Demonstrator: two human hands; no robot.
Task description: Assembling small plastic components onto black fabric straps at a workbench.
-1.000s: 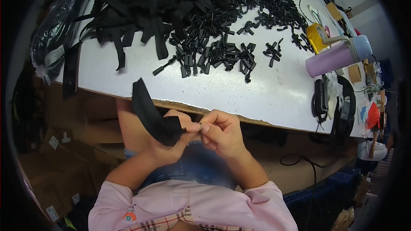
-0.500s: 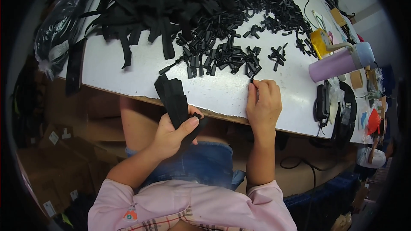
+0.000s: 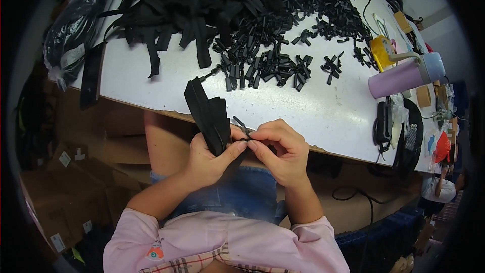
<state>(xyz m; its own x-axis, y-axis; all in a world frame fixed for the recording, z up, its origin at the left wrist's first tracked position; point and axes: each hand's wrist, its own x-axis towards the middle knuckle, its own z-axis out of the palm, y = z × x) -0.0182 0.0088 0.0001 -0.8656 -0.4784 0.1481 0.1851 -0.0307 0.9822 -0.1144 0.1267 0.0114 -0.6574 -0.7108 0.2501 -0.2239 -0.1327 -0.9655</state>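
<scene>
A fanned bundle of black zipper strips (image 3: 208, 114) is gripped in my left hand (image 3: 206, 164), its upper ends pointing up over the table's front edge. My right hand (image 3: 284, 151) pinches a small black zipper slider (image 3: 239, 121) with a slim pull sticking up. Both hands' fingertips meet at one strip's end, above my lap. How the slider sits on the strip is hidden by the fingers. Beyond my hands lies a heap of black zipper sliders (image 3: 245, 65) with pulls, and farther left a tangled pile of black zipper strips (image 3: 202, 2).
On the white table (image 3: 166, 88), a purple bottle (image 3: 396, 81) lies at the right by a yellow tape roll (image 3: 382, 52). A black pouch (image 3: 382, 124) is nearer. A clear plastic bag (image 3: 76, 30) lies far left. Cardboard boxes (image 3: 65, 192) stand below left; a person (image 3: 438, 188) shows far right.
My right hand has come from the near edge of the slider heap to my left hand, bringing a slider. The left hand has kept the zipper strips and tilted them slightly.
</scene>
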